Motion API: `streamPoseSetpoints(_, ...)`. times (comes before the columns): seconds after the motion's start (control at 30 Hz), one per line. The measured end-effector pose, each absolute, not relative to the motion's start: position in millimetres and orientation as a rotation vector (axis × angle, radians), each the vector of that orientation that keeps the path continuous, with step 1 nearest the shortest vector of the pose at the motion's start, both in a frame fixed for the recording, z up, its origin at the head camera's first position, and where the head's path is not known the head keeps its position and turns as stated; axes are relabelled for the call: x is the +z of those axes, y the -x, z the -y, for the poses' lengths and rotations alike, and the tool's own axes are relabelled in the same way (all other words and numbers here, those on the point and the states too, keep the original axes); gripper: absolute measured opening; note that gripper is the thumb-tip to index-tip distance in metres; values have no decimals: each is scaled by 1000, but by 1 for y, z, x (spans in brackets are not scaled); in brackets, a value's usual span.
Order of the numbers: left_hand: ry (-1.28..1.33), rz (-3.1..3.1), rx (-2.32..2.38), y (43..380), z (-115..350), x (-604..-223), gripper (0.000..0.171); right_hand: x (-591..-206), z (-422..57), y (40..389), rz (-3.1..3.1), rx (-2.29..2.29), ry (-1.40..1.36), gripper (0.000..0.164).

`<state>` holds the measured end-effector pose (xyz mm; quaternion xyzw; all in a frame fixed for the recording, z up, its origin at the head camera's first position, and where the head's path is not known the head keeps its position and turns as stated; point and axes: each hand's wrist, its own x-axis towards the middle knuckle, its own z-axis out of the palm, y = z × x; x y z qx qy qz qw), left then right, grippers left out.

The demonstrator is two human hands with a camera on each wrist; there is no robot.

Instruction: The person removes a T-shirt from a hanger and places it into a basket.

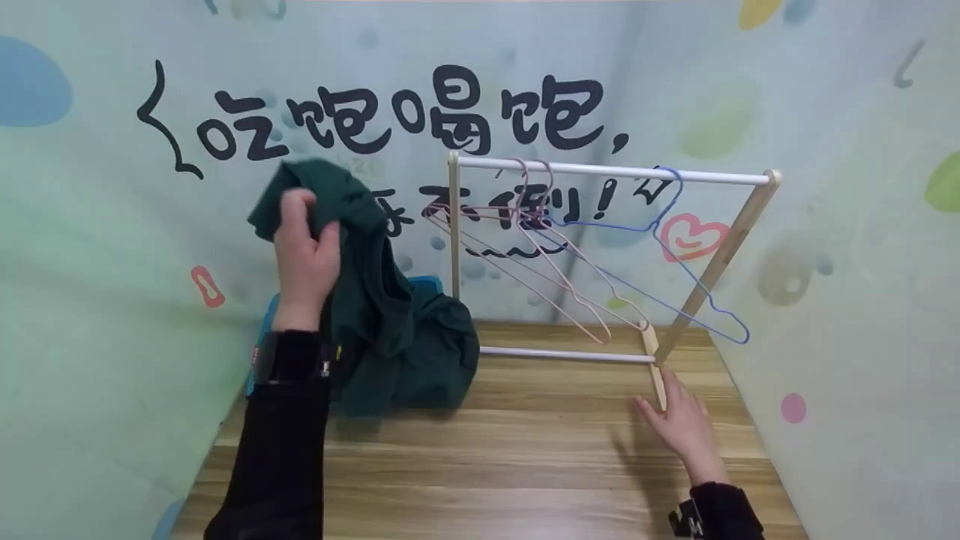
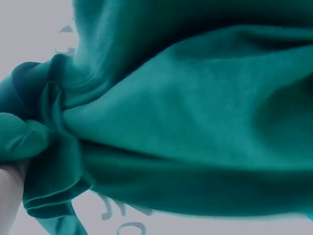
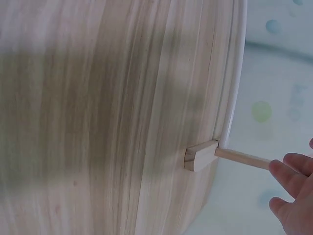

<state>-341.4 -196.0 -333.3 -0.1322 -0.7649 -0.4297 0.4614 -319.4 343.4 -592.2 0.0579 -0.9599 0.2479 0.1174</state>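
Observation:
My left hand [image 1: 306, 262] grips a dark green garment [image 1: 367, 292] and holds its upper end raised at the left. The lower part hangs in folds over more green cloth [image 1: 435, 360]. Gathered folds of the garment [image 2: 171, 112] fill the left wrist view, where only a bit of the hand shows at the left edge. Low on the right, my right hand [image 1: 684, 427] is beside the wooden foot [image 1: 654, 375] of a small clothes rack [image 1: 615, 171]. Its fingers are loosely extended; in the right wrist view they overlap the rack's post [image 3: 242, 158]. Whether they touch it I cannot tell.
Two pink hangers [image 1: 559, 270] and a blue hanger [image 1: 701, 289] hang from the rack's top bar. Part of a blue container [image 1: 426, 283] shows behind the green cloth. Printed fabric walls [image 1: 847, 247] enclose the wooden tabletop [image 1: 525, 457].

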Motion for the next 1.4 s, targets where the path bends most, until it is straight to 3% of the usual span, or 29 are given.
streamPoseSetpoints(0.53, 252, 2833, -594, 349, 185, -502, 31, -602, -325, 322, 2829, 690, -339, 78)
streamPoseSetpoints(0.63, 243, 2894, -511, 343, 171, -522, 43, -604, -320, 321, 2846, 686, -359, 79)
streamPoseSetpoints(0.8, 211, 2974, -335, 337, 151, -549, 81, -605, -311, 321, 2858, 650, -402, 80)
streamPoseSetpoints(0.87, 201, 2981, -254, 335, 146, -557, 85, -606, -307, 321, 2855, 630, -437, 79)
streamPoseSetpoints(1.1, 184, 2895, -253, 332, 138, -574, 38, -603, -286, 320, 2898, 529, -541, 80)
streamPoseSetpoints(1.4, 246, 2785, -387, 325, 139, -571, 12, -582, -260, 324, 2852, 499, -652, 80)
